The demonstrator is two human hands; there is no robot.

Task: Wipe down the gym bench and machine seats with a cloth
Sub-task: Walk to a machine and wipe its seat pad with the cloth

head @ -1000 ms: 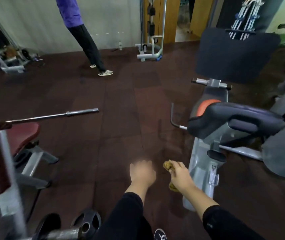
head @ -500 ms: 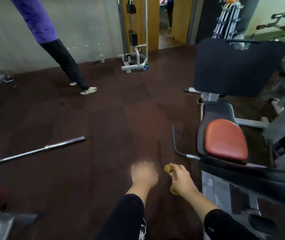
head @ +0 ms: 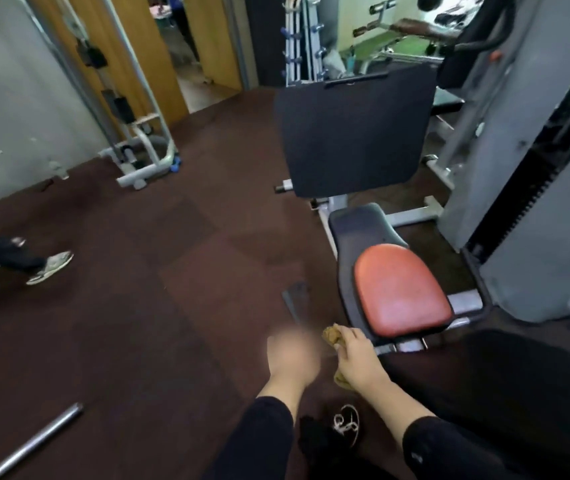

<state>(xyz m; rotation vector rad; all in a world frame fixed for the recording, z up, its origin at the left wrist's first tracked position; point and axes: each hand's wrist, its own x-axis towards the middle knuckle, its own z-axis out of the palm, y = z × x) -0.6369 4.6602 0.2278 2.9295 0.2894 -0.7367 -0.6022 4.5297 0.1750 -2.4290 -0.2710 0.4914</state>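
Dark maroon rubber-tile floor [head: 145,306]; grey wall [head: 6,109] at left; wooden doorway [head: 204,53] behind; steel bar [head: 30,441] lying on the floor.

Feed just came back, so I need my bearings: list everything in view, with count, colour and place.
orange seat pad: 1, orange, right of centre
black back panel: 1, black, beyond the seat
cable machine: 1, grey-white, far left by the wall
barbell: 1, silver, floor at lower left
another person's shoe: 1, pale, left edge
cloth: 1, tan, held just before the seat
left hand: blurred, holding nothing visible
right hand: grips the cloth
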